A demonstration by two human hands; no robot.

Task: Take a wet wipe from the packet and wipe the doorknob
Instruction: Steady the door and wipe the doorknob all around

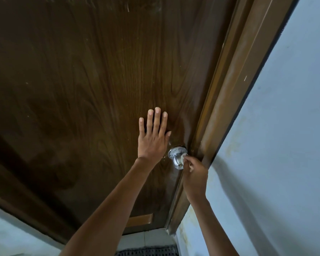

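A shiny metal doorknob (177,158) sticks out of a dark brown wooden door (92,74) near its right edge. My right hand (195,175) pinches a small white wet wipe (184,157) and holds it against the right side of the knob. My left hand (153,134) lies flat on the door just left of and above the knob, fingers straight and spread. The wipe packet is not in view.
A brown door frame (235,93) runs along the door's right edge, with a pale blue wall (284,145) beyond it. Pale tiles and a dark woven mat (148,251) lie on the floor at the foot of the door.
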